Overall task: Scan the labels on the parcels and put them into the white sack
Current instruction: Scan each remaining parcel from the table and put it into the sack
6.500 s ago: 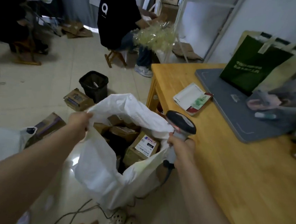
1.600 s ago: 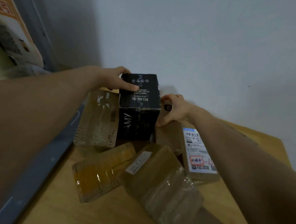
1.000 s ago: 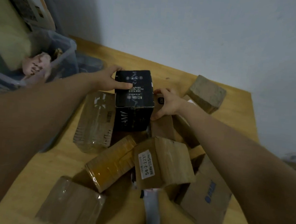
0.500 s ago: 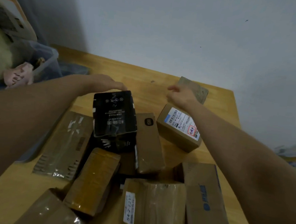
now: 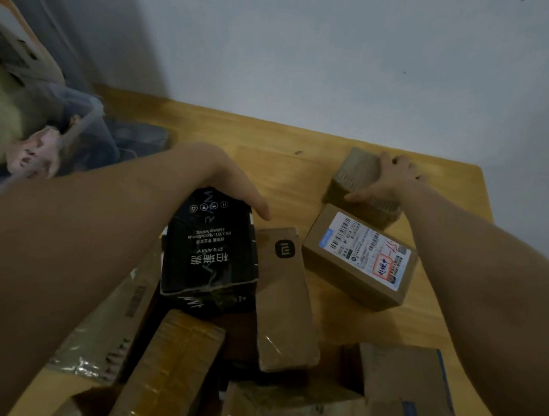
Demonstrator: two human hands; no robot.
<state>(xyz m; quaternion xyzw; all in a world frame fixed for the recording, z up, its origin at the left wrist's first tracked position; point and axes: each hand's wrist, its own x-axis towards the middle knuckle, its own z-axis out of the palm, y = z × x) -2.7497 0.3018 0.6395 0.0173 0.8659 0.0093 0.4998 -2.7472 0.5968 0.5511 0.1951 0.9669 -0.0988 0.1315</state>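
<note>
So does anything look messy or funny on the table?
Yes. The parcels lie in a jumbled heap on the table, overlapping at different angles. The black box sits tilted on the pile, its print upside down from here. The right hand grips a small brown box at the back. Nothing looks torn or spilled.

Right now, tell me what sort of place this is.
Probably a small parcel-handling room: taped cardboard parcels heaped on a wooden table, one bearing a barcoded shipping label, against a bare wall.
</note>
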